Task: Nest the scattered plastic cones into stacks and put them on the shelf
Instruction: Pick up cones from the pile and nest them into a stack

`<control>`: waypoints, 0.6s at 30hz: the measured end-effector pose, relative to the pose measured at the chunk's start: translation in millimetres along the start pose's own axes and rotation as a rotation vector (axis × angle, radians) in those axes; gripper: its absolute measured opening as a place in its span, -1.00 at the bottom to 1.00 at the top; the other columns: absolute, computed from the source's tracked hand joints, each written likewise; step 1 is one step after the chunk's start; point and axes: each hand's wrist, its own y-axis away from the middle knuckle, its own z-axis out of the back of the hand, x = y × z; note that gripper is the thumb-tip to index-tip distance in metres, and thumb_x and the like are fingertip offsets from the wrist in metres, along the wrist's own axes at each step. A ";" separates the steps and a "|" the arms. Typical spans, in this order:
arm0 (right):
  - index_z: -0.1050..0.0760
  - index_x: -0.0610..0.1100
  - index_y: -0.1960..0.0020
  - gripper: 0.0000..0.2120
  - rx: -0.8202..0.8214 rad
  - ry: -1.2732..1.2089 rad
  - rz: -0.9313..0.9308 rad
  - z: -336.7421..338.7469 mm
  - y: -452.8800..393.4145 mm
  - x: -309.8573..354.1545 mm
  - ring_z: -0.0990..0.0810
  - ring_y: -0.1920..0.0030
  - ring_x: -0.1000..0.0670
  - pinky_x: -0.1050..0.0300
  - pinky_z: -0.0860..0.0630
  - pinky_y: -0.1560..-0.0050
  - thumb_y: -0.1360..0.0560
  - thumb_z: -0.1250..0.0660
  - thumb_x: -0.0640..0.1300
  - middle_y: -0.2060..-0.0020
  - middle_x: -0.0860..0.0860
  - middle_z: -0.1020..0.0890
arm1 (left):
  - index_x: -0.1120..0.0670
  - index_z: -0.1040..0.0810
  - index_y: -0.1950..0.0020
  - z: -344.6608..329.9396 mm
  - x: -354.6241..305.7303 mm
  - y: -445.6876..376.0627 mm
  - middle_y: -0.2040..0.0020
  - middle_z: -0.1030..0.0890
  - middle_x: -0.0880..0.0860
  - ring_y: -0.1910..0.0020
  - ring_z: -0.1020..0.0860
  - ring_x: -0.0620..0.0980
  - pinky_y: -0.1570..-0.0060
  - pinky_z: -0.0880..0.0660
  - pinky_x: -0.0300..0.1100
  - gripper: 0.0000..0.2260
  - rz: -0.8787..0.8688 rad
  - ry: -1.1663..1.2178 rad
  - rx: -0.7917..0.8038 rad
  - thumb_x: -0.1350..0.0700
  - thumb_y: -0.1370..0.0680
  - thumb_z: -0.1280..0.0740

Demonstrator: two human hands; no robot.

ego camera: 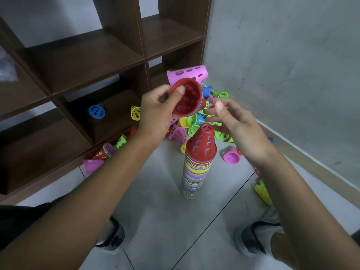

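A tall stack of nested coloured cones stands on the floor, topped by a red cone. My left hand grips a red cone by its rim, with a blue cone nested round it and its open mouth facing me, above and left of the stack. Just right of that cone my right hand hovers with fingers relaxed, holding nothing. Several loose cones lie in a heap behind the stack. A large pink cone shows behind the held one.
A dark wooden shelf with open compartments stands at the left; a blue cone and a yellow cone lie in a low compartment. A grey wall closes the right side. More cones lie along the shelf's base. My shoes show at the bottom.
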 end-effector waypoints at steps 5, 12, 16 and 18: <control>-0.50 -0.10 -0.30 -0.48 0.038 -0.181 -0.102 -9.8 -3.4 10.9 -0.65 -0.14 -0.11 0.02 -0.54 -0.17 -0.56 -0.24 0.27 -0.18 -0.10 -0.66 | 0.23 -0.65 0.06 -9.3 -8.9 7.9 0.17 -0.67 0.15 0.15 -0.63 -0.02 0.11 -0.61 -0.10 -0.82 -0.275 -0.179 0.023 0.12 -0.60 -0.40; -0.43 -0.19 -0.40 -0.19 0.080 -0.256 -0.026 -3.7 -3.4 18.7 -0.60 -0.27 -0.11 -0.13 -0.44 -0.38 -0.35 -0.46 0.32 -0.23 -0.09 -0.63 | 0.18 -0.67 0.00 -13.4 -14.8 13.6 0.13 -0.69 0.09 0.08 -0.66 0.10 0.05 -0.63 0.05 -0.86 -0.321 -0.172 0.054 0.10 -0.59 -0.41; -0.41 -0.24 -0.41 -0.22 0.047 -0.319 0.000 -1.1 -2.0 19.8 -0.62 -0.23 -0.08 -0.13 -0.46 -0.38 -0.36 -0.54 0.16 -0.21 -0.15 -0.63 | 0.08 -0.66 0.12 -15.3 -21.7 18.7 0.24 -0.65 -0.01 0.19 -0.59 -0.08 0.14 -0.54 -0.12 -0.82 -0.281 -0.107 0.088 0.08 -0.63 -0.34; -0.39 -0.23 -0.43 -0.21 0.029 -0.348 -0.002 0.6 -1.1 19.4 -0.63 -0.22 -0.07 -0.08 -0.49 -0.35 -0.33 -0.57 0.08 -0.27 -0.22 -0.59 | 0.13 -0.66 0.14 -16.0 -25.4 20.3 0.26 -0.65 0.08 0.19 -0.60 -0.08 0.16 -0.55 -0.14 -0.74 -0.231 -0.047 0.081 0.07 -0.66 -0.28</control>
